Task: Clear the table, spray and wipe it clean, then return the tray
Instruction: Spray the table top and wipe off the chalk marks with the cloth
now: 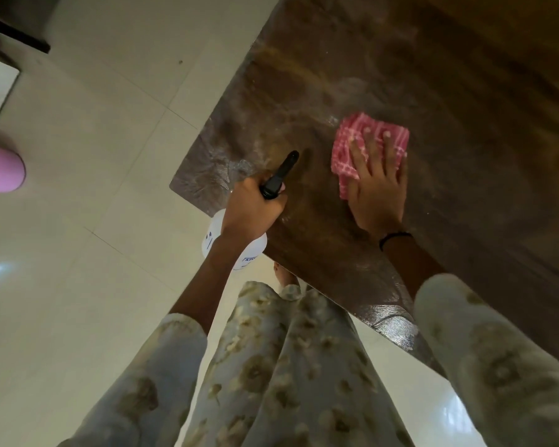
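Observation:
A brown table [400, 75] with a shiny plastic cover fills the upper right, streaked with wet smears. My right hand [380, 185] lies flat with straight fingers on a folded pink-and-white checked cloth [346, 146], pressing it onto the tabletop. My left hand [250, 208] grips the neck of a white spray bottle [239, 256] at the table's near left edge; its black nozzle [281, 175] points over the tabletop. No tray is in view.
Pale tiled floor [94, 188] lies left of the table. A pink rounded object [0, 172] sits at the far left edge, and dark furniture [10, 30] at the top left corner. My patterned clothing [288, 366] hangs below, close to the table's near edge.

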The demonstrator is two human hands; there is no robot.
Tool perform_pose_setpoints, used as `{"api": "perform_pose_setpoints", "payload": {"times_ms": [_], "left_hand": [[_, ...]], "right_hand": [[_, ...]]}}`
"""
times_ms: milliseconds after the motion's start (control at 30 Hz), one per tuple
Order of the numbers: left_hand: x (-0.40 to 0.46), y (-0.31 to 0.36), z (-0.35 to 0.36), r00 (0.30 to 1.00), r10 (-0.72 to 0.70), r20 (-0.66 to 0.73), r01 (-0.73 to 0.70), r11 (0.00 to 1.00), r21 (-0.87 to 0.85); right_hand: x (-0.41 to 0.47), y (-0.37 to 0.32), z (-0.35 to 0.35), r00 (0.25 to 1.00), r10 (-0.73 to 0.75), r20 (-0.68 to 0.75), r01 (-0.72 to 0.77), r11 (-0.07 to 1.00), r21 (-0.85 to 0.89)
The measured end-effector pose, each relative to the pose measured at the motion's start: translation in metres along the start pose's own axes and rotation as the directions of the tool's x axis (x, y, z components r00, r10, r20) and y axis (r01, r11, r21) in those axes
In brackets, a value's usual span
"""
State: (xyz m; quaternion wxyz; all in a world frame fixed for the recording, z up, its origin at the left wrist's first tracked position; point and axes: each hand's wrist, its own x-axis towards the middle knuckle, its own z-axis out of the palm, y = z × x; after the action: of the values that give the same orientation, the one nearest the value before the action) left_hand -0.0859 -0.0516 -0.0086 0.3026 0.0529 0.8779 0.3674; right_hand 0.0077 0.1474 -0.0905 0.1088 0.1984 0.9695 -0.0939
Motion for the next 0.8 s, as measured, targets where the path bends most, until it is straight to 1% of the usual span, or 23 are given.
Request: {"api": "perform_pose_setpoints", "payload": {"times_ms": [67,100,233,333,400,433,500,600,667,700,733,800], "left_hand": [[0.003,0.002,0.004,1.0,-0.011,-0.001,0.011,1.0,0.002],[0.005,0.003,0.006,1.0,-0.017,-0.003,0.017,1.0,-0.001],[0.016,0.012,0.013,1.0,-0.006,-0.01,0.007,1.0,0.022],[0.025,0.019,0.019,1.0,-0.016,0.003,0.016,0.999,0.052],[0.03,0.025,0.025,0.999,-0.026,0.037,0.025,0.999,0.034],[0.033,0.027,0.027,0.999,-0.025,0.048,0.024,0.999,0.021],[0.04,0.034,0.034,0.999,-0.017,0.039,0.016,1.0,0.023],[0.053,0.048,0.045,0.999,-0.026,0.035,0.024,0.998,0.056],[0.062,0.057,0.052,0.998,-0.028,0.057,0.023,0.996,0.083],[0.067,0.062,0.057,0.997,-0.032,0.064,0.026,0.995,0.096],[0.071,0.066,0.061,0.997,-0.042,0.069,0.033,0.993,0.116],[0.077,0.073,0.067,0.997,-0.046,0.058,0.035,0.984,0.172]], "right_hand": [[0.022,-0.021,-0.006,0.999,0.038,0.007,-0.038,0.999,0.026],[0.027,-0.033,-0.006,1.0,0.018,0.014,-0.018,0.999,0.037],[0.017,-0.061,0.004,0.985,-0.171,0.02,0.17,0.984,0.059],[-0.008,-0.047,0.01,0.948,-0.317,0.025,0.315,0.947,0.059],[-0.018,-0.021,0.01,0.916,-0.399,0.037,0.398,0.916,0.044],[-0.021,-0.006,0.01,0.908,-0.417,0.039,0.416,0.909,0.025],[-0.02,0.024,0.005,0.927,-0.374,0.04,0.375,0.927,-0.023],[-0.002,0.057,-0.004,0.988,-0.156,0.0,0.155,0.988,-0.023],[0.014,0.068,-0.012,1.0,0.003,-0.029,-0.002,0.999,0.033],[0.021,0.07,-0.015,0.998,0.057,-0.034,-0.056,0.997,0.046],[0.025,0.071,-0.017,0.996,0.087,-0.033,-0.085,0.995,0.051],[0.028,0.069,-0.017,0.995,0.093,-0.024,-0.092,0.995,0.047]]}}
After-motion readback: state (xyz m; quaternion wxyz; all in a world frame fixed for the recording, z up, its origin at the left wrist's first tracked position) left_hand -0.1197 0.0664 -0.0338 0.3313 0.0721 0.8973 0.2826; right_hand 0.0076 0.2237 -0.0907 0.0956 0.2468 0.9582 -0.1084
